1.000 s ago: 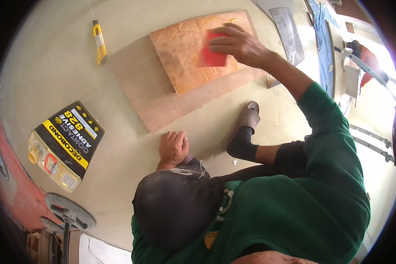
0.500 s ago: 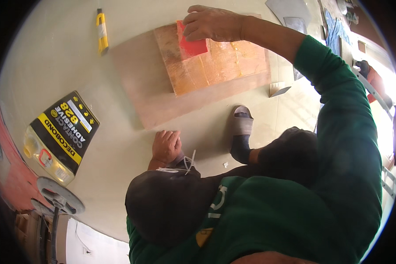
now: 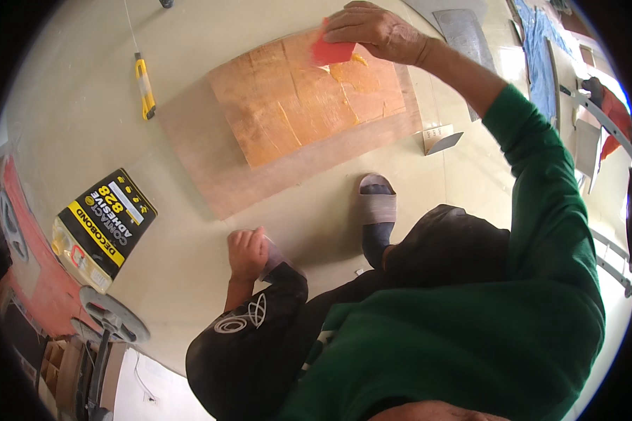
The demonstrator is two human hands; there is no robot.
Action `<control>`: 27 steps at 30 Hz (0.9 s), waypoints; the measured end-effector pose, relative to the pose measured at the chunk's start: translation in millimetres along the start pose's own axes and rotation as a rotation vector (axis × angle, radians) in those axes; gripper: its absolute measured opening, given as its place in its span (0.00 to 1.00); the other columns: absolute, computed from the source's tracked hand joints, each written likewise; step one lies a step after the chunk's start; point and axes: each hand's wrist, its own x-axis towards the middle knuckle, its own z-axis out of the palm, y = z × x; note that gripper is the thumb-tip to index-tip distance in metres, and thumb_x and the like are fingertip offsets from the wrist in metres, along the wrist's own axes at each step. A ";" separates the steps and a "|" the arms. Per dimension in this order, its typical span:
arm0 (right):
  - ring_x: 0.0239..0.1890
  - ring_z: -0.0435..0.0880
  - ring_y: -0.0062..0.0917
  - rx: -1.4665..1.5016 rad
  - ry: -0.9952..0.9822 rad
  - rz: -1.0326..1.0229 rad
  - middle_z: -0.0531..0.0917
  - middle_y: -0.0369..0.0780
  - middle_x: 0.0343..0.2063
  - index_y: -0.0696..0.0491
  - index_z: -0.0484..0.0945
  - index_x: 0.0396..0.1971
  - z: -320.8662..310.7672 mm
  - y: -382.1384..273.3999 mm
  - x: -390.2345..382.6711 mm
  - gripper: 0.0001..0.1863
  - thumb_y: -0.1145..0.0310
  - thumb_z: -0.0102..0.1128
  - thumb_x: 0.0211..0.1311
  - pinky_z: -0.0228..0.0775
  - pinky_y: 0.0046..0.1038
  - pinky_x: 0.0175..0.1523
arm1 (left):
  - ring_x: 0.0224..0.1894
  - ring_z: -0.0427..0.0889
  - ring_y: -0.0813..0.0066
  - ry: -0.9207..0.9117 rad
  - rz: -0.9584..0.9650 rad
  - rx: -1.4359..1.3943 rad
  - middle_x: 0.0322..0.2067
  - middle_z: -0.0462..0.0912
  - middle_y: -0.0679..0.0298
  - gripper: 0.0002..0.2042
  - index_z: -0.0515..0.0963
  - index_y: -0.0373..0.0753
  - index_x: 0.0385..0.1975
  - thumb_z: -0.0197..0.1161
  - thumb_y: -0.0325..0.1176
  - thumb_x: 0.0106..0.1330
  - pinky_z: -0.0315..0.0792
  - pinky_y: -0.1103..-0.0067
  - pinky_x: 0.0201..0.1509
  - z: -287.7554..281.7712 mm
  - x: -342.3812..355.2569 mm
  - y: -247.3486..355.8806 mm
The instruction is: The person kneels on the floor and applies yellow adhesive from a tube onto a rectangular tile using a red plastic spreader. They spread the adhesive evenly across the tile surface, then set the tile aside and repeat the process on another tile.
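My right hand (image 3: 379, 31) grips a flat red spreader (image 3: 332, 50) near the far edge of a brown wooden sheet (image 3: 260, 105). Streaks and blobs of yellow glue (image 3: 344, 78) lie on that sheet, with more beside the spreader's edge. Under it is a larger, paler board (image 3: 211, 179) on the floor. My left hand (image 3: 248, 254) is closed in a loose fist next to my left foot, in front of the boards, with nothing visible in it.
A clear jug of adhesive (image 3: 105, 228) with a black and yellow label lies at the left. Beyond it is a yellow cutter knife (image 3: 144, 88). A folded card (image 3: 440, 139) stands right of the boards, near my slippered foot (image 3: 377, 207). Grey sheets (image 3: 463, 42) lie at the far right.
My right hand has moved the red spreader rightward along the far part of the wooden sheet, uncovering glued surface. My left hand stays closed near my foot. The whole view has shifted slightly.
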 end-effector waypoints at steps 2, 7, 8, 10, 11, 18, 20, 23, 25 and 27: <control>0.55 0.83 0.34 0.061 0.204 0.097 0.86 0.34 0.50 0.48 0.85 0.46 26.9 -9.6 -10.5 0.17 0.77 0.61 0.57 0.68 0.41 0.65 | 0.39 0.80 0.57 0.084 -0.143 0.056 0.33 0.81 0.59 0.11 0.81 0.37 0.45 0.65 0.28 0.64 0.72 0.62 0.48 -13.3 -7.8 7.2; 0.60 0.80 0.36 -0.279 0.074 0.258 0.84 0.38 0.54 0.50 0.83 0.53 30.7 1.7 -117.0 0.24 0.82 0.61 0.56 0.73 0.37 0.66 | 0.39 0.83 0.57 0.227 -0.565 -0.087 0.36 0.83 0.57 0.11 0.80 0.33 0.48 0.66 0.27 0.67 0.75 0.63 0.45 -29.1 -49.0 13.4; 0.60 0.80 0.36 -0.320 0.066 0.282 0.84 0.37 0.54 0.50 0.83 0.53 28.5 5.8 -116.5 0.23 0.83 0.61 0.56 0.73 0.37 0.66 | 0.38 0.83 0.59 0.236 -0.655 -0.128 0.35 0.83 0.57 0.12 0.80 0.33 0.49 0.66 0.27 0.68 0.75 0.65 0.43 -28.1 -60.2 18.2; 0.60 0.80 0.35 -0.336 0.046 0.259 0.84 0.36 0.54 0.49 0.83 0.53 17.4 8.8 -109.8 0.23 0.82 0.61 0.56 0.73 0.36 0.66 | 0.36 0.83 0.64 0.214 -0.826 -0.231 0.34 0.84 0.56 0.13 0.80 0.33 0.50 0.67 0.28 0.68 0.76 0.68 0.40 -27.3 -85.2 28.9; 0.59 0.81 0.34 -0.345 0.043 0.243 0.84 0.36 0.54 0.49 0.83 0.52 9.2 11.6 -99.8 0.23 0.82 0.61 0.56 0.73 0.36 0.66 | 0.35 0.83 0.66 0.210 -0.911 -0.278 0.34 0.84 0.56 0.14 0.80 0.32 0.50 0.67 0.29 0.68 0.76 0.70 0.38 -26.1 -91.9 32.9; 0.60 0.80 0.33 -0.084 -0.132 -0.297 0.86 0.35 0.52 0.50 0.84 0.51 51.7 -35.7 61.2 0.23 0.83 0.62 0.53 0.71 0.38 0.69 | 0.30 0.79 0.74 0.168 -1.165 -0.659 0.25 0.82 0.63 0.25 0.75 0.32 0.59 0.73 0.34 0.65 0.75 0.73 0.38 -12.0 -77.8 69.8; 0.61 0.80 0.33 -0.122 -0.163 -0.429 0.86 0.34 0.53 0.51 0.84 0.51 73.9 -42.3 93.1 0.23 0.84 0.61 0.54 0.69 0.38 0.70 | 0.29 0.78 0.75 0.158 -1.147 -0.621 0.25 0.81 0.64 0.26 0.74 0.32 0.61 0.73 0.34 0.65 0.74 0.74 0.38 -15.2 -72.6 70.7; 0.61 0.77 0.26 -0.073 -0.191 -0.478 0.83 0.30 0.51 0.47 0.82 0.47 95.8 -49.8 120.4 0.15 0.76 0.58 0.62 0.64 0.35 0.71 | 0.29 0.77 0.76 0.171 -1.156 -0.636 0.24 0.80 0.65 0.29 0.71 0.33 0.64 0.73 0.32 0.65 0.74 0.75 0.38 -21.9 -69.0 83.9; 0.61 0.77 0.25 -0.084 -0.278 -0.482 0.83 0.30 0.51 0.47 0.83 0.46 99.9 -55.6 128.4 0.13 0.76 0.58 0.63 0.65 0.35 0.70 | 0.29 0.77 0.76 0.190 -1.172 -0.671 0.24 0.80 0.65 0.30 0.70 0.33 0.66 0.73 0.31 0.64 0.73 0.75 0.39 -20.1 -71.2 90.1; 0.60 0.77 0.25 -0.083 -0.339 -0.474 0.84 0.29 0.50 0.48 0.83 0.44 99.7 -58.2 127.4 0.12 0.76 0.58 0.63 0.64 0.35 0.71 | 0.29 0.77 0.76 0.200 -1.186 -0.704 0.24 0.80 0.65 0.32 0.68 0.34 0.67 0.73 0.30 0.64 0.73 0.75 0.40 -17.3 -75.6 91.8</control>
